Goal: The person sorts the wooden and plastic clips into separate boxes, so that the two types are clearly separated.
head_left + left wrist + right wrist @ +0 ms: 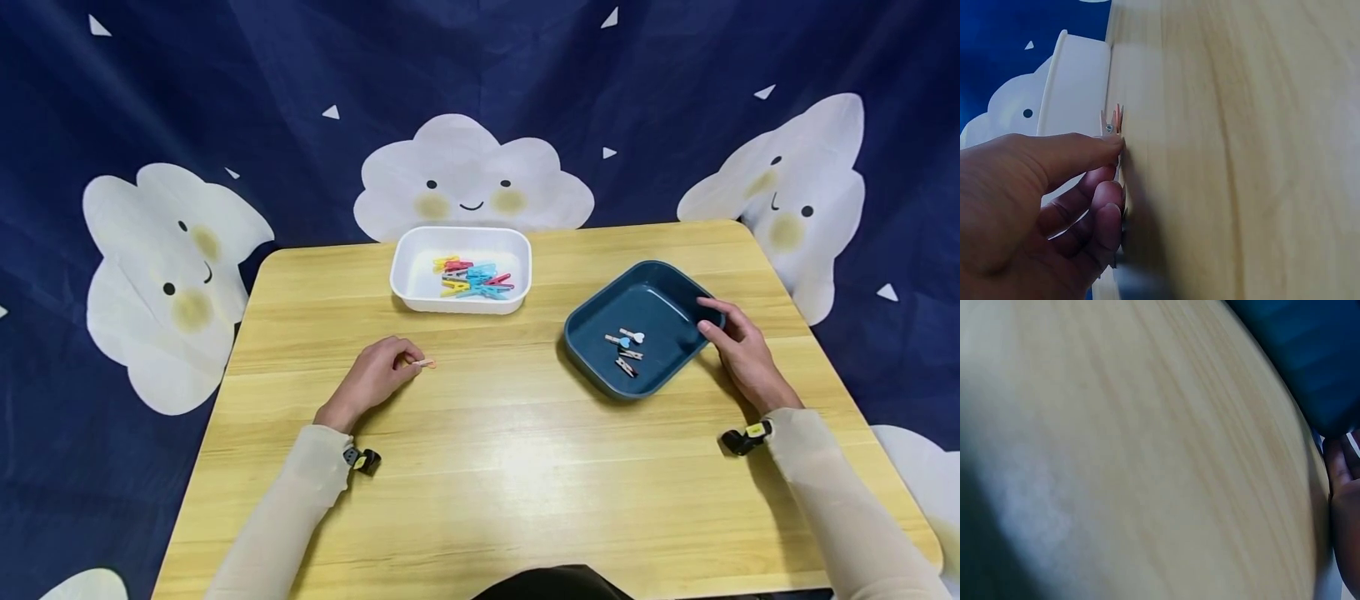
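Note:
Between thumb and index finger, my left hand (381, 372) pinches a small wooden clothespin (424, 363) close over the table. An orange bit shows at the clothespin's far end, and in the left wrist view its metal spring is visible beside the thumb tip. My right hand (742, 350) grips the right rim of a dark blue tub (660, 275), its thumb and index finger over the edge. Inside the tub lie several little wooden clothespins (631, 354), one with a white heart and one with a blue heart. The right wrist view shows only part of that hand beside the tub.
Behind my left hand, a white tub (465, 306) stands near the table's back edge, holding several yellow, red and blue clothespins (480, 275). Both tubs rest on a wooden table (480, 500). A dark blue curtain (285, 67) with cloud faces hangs behind.

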`<state>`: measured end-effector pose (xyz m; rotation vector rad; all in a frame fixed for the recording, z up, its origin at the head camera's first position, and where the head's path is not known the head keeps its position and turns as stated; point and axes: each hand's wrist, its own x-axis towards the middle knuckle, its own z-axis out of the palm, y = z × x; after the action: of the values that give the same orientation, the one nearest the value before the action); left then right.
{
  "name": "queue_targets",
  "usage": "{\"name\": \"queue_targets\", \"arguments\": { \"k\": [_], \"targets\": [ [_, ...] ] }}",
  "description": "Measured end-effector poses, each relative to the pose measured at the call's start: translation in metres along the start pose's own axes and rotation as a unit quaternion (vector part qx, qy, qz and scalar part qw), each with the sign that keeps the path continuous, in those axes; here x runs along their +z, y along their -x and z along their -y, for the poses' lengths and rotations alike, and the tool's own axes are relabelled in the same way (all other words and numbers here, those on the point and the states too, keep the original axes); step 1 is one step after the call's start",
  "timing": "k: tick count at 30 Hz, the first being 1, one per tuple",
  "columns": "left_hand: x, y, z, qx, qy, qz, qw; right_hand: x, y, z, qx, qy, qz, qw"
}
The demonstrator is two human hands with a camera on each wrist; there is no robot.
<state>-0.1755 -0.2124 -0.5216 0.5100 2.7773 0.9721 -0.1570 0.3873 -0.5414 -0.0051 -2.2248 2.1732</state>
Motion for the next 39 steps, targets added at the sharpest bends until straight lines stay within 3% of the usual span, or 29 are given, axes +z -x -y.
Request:
{"name": "queue_targets", "arguments": {
  "k": [10,20,27,39],
  "targets": [
    [0.008,-0.016,-0.023,0.021,0.011,0.007,0.9997,0.0,0.0,0.0,-0.002,0.011,-0.002,1.0],
    [0.032,-0.051,-0.067,0.042,0.051,0.035,0.9972,0.0,0.0,0.0,-0.002,0.006,-0.002,1.0],
    [0.051,-0.077,-0.101,0.088,0.071,0.025,0.9933,0.0,0.0,-0.001,0.002,0.016,-0.002,1.0],
    [0.06,-0.114,-0.159,0.123,0.066,0.028,0.9898,-0.002,-0.001,-0.003,0.005,0.019,-0.005,1.0]
  ]
}}
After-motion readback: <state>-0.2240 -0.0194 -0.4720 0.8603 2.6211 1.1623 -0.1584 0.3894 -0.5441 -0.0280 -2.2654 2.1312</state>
